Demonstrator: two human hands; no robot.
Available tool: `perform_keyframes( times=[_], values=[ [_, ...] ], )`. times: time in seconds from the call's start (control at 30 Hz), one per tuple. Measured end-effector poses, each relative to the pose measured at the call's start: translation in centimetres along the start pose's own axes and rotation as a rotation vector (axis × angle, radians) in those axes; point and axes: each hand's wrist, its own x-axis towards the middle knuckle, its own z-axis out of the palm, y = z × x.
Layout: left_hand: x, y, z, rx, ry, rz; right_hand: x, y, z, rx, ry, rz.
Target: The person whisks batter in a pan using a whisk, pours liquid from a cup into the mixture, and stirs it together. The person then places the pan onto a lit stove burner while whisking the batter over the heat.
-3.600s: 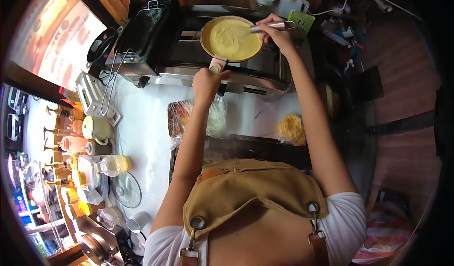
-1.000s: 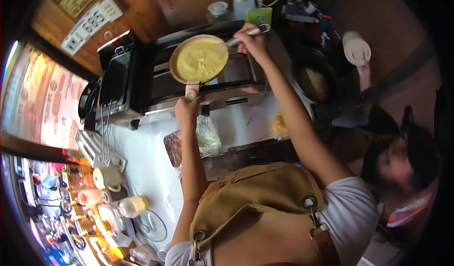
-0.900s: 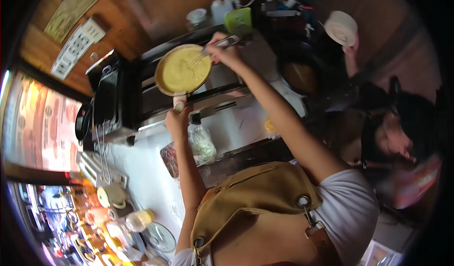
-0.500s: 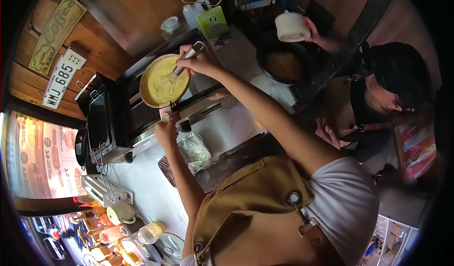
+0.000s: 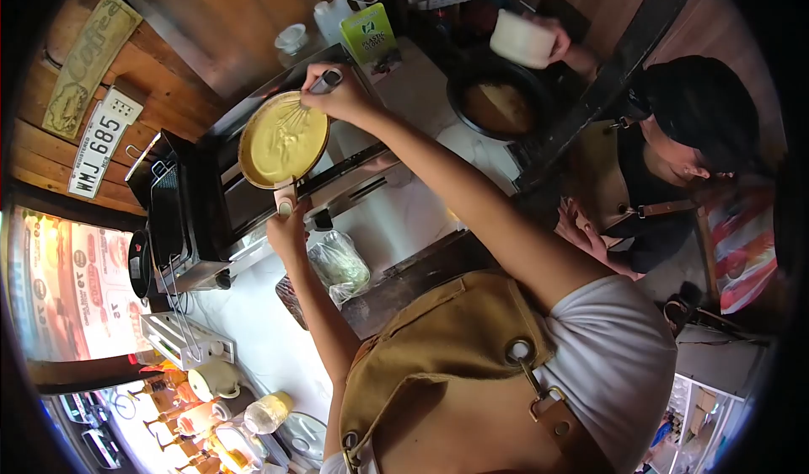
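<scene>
My right hand [image 5: 339,95] is closed round the handle of a wire whisk [image 5: 297,107], whose wires dip into a thick yellow sauce [image 5: 282,149]. The sauce fills a round pan [image 5: 242,155] over the dark flat cooktop. My left hand [image 5: 288,228] grips the pan's pale handle [image 5: 286,196] on the near side. Below my left hand, a clear plastic bag [image 5: 340,267] with pale green contents lies on the white counter.
At right a co-worker [image 5: 666,162] tilts a white container [image 5: 522,39] over a black pan [image 5: 497,103]. A black fryer with wire baskets [image 5: 173,213] stands left of the cooktop [image 5: 223,175]. A green box [image 5: 371,36] is behind; pump bottles [image 5: 190,419] and jars crowd the lower left.
My right hand and the whisk have shifted up and left, and the whisk's handle now points more toward me. The co-worker's container has tipped further over the black pan.
</scene>
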Motion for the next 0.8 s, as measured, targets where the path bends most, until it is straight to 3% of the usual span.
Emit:
perform_keyframes(
  times=[0.1,0.23,0.3,0.33,0.37,0.43,0.57,0.63,0.7,0.73,0.77,0.8],
  values=[
    [0.1,0.0,0.0,-0.009,0.019,0.019,-1.1,-1.0,0.2,0.239,-0.194,0.185],
    [-0.3,0.4,-0.3,0.003,0.016,0.028,-0.5,-1.5,-0.4,0.28,-0.204,0.336],
    [-0.1,0.3,-0.1,0.018,0.019,0.017,-0.3,0.0,0.3,0.197,0.001,0.136],
    [-0.1,0.3,-0.1,0.031,0.025,0.007,-0.3,1.0,0.8,0.0,0.094,-0.149],
    [-0.1,0.3,-0.1,0.031,0.024,0.007,-0.6,0.7,0.9,-0.001,0.094,-0.149],
    [-0.1,0.3,-0.1,0.032,0.025,0.02,-1.4,-0.1,1.2,0.327,-0.171,0.242],
    [0.1,0.1,-0.1,0.016,0.029,-0.004,0.0,0.3,-0.6,0.185,-0.222,0.368],
    [0.3,-0.3,0.1,0.024,0.018,-0.004,0.0,0.2,-0.7,0.213,-0.147,0.295],
    [0.2,0.1,0.0,0.021,0.015,-0.012,-0.2,1.0,0.2,0.051,-0.081,0.115],
    [0.1,0.3,-0.1,0.021,0.015,-0.022,-0.1,1.4,0.6,-0.005,-0.014,-0.283],
    [0.0,0.3,-0.1,0.021,0.015,-0.022,-0.3,0.8,0.5,-0.005,-0.014,-0.283],
    [-0.1,0.4,-0.2,0.006,0.008,-0.011,-0.7,0.0,0.4,0.122,-0.121,-0.057]
  ],
)
